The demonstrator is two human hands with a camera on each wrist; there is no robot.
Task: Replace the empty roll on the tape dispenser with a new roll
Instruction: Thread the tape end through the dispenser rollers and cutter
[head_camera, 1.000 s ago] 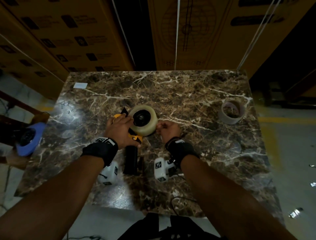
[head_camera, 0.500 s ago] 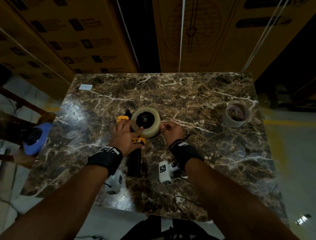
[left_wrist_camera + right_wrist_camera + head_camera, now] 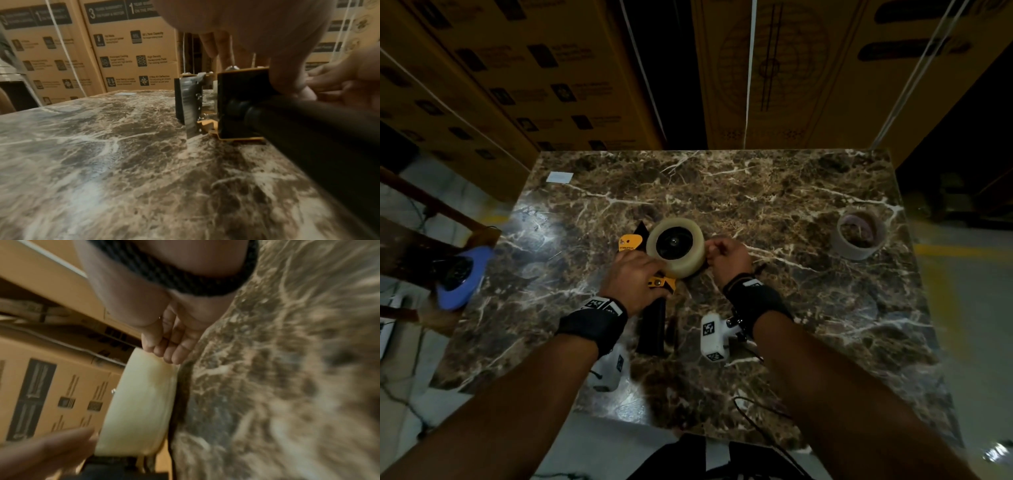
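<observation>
Marble, dark brown and veined with white, forms the glossy top of the bench (image 3: 774, 212). Near its middle a dispenser (image 3: 631, 244) is laid on its side: a yellow metal frame, a black handle pointing toward the person, and a toothed steel blade seen in the left wrist view (image 3: 190, 104) with its lower tip touching the bench. A roll (image 3: 675, 248) of pale, cream-coloured tape, thick and smooth-sided, is seated on the dispenser's black hub, its round face turned upward.

The dispenser is held down by the left hand (image 3: 631, 279), whose fingers are curled over the frame beside the roll, with the thumb pressed at the joint of frame and handle. The right hand (image 3: 727, 258) is set against the roll's right edge; its fingers (image 3: 170, 350) are bent together and their tips touch the roll's outer wrap, close to the bench. Whether a tape end is pinched there cannot be told.

Well apart, toward the bench's right edge, an empty core (image 3: 859, 238) is stood on end, a thin greyish ring. Black bands are worn on both wrists. Stacked cardboard boxes (image 3: 544, 85), printed and strapped, are seen behind the bench, and a blue round object (image 3: 460, 274) to its left.
</observation>
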